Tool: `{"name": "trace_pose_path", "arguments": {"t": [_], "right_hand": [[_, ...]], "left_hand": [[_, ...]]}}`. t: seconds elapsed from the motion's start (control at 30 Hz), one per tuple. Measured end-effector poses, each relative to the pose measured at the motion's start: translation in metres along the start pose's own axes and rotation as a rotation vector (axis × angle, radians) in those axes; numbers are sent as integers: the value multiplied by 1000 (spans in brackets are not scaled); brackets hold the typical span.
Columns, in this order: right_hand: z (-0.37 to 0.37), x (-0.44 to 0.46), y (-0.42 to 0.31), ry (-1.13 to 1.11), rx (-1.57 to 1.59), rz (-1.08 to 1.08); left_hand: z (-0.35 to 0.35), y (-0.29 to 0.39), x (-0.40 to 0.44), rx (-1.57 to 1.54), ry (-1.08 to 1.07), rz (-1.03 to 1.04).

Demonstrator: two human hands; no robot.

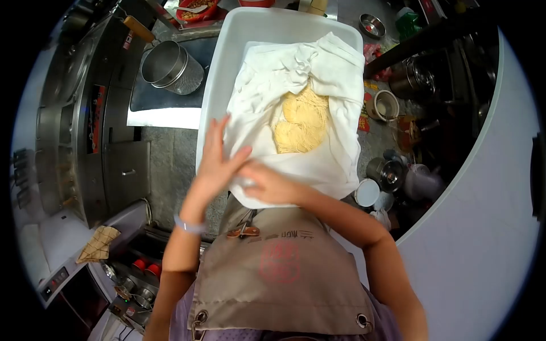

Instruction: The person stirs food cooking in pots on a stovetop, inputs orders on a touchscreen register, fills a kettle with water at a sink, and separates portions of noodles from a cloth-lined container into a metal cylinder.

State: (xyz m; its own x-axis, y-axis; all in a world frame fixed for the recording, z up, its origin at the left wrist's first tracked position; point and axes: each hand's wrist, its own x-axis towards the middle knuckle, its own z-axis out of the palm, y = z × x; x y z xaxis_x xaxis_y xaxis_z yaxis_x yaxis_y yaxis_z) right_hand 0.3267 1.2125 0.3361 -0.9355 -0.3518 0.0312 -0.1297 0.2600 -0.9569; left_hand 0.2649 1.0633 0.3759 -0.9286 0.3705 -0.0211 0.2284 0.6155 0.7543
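Observation:
A white plastic tub [227, 48] stands in front of me, lined with a rumpled white cloth [250, 108]. Through a gap in the cloth, yellow bundles of thin noodles [304, 122] show; the folds hide whatever else lies beneath. My left hand [216, 162] hovers over the tub's near left side with its fingers spread and nothing in them. Close by, my right hand [264, 182] reaches leftward above the cloth's near edge. It is slightly blurred, its fingers look apart, and no held thing shows. Whether the two hands touch, I cannot tell.
At left, a metal strainer basket [173, 68] with a wooden handle stands on a dark surface beside steel kitchen equipment [122, 159]. A red bowl [196, 10] with a spoon is at the back. Pots, a bucket [385, 106] and a white lid [367, 193] crowd the right.

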Motion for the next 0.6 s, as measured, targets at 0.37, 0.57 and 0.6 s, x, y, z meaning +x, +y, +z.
{"name": "trace_pose_path", "arguments": {"t": [0.37,0.57,0.6], "right_hand": [[-57,19,98,191,-722,49],[-42,25,74,-190,-1221,355],[-49,21,72,-153,-1257,236]], "left_hand": [[-54,-25,-21,218,-332,-251],[-56,-49,-42,165,-425,-227],[-54,-52,-44,160,-421,-163]]}}
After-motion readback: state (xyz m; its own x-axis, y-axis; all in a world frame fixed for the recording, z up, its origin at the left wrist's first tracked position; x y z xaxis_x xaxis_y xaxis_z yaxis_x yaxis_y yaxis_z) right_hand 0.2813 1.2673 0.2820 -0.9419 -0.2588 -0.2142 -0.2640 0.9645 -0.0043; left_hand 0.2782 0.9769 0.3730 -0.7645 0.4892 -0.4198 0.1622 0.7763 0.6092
